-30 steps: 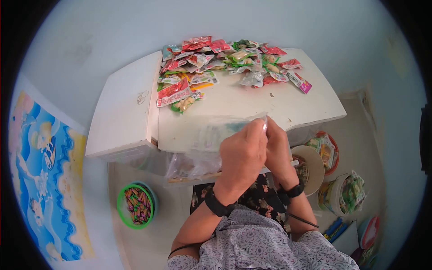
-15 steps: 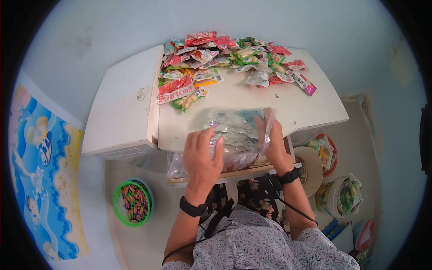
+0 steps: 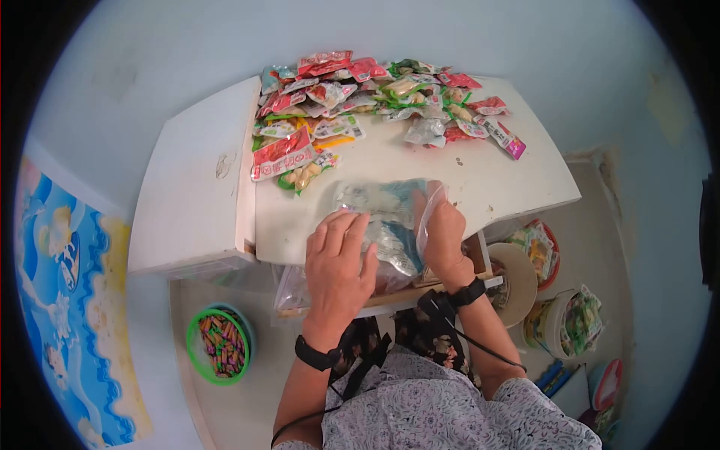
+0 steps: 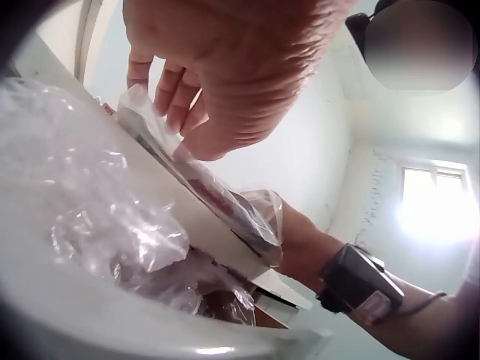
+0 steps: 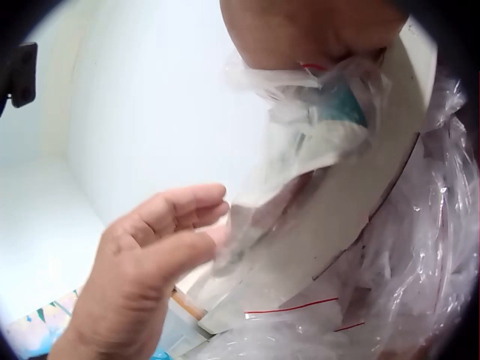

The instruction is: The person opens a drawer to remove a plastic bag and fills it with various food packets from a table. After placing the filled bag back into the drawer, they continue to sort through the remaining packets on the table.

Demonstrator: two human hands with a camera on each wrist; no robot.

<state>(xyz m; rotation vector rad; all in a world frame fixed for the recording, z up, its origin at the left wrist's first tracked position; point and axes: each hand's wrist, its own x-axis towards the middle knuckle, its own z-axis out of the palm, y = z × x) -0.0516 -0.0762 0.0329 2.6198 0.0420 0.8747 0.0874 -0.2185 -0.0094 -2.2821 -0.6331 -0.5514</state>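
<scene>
A clear plastic bag [image 3: 386, 225] with silvery and teal packets inside lies over the table's front edge. At its right end, my right hand [image 3: 444, 240] grips the bag's edge, some fingers seen through the plastic. My left hand [image 3: 337, 262] touches the bag's left side with fingers extended and slightly bent. The left wrist view shows the left hand [image 4: 225, 75] above the bag [image 4: 217, 187], fingertips at its edge. In the right wrist view the bag [image 5: 300, 150] hangs below the right hand [image 5: 315, 34], and the left hand [image 5: 142, 270] touches its far end.
Red, green and silver snack packets [image 3: 330, 94] are piled at the back of the white table [image 3: 420, 165]. Below it, an open drawer [image 3: 375, 302] holds clear bags. A green-rimmed basket [image 3: 218, 345] stands on the left floor; several tubs and buckets [image 3: 559, 326] stand at right.
My hands, earlier together at the bag's edge, have parted; the left moved left onto the bag's side. The right has since moved slightly down, and the packets inside have shifted.
</scene>
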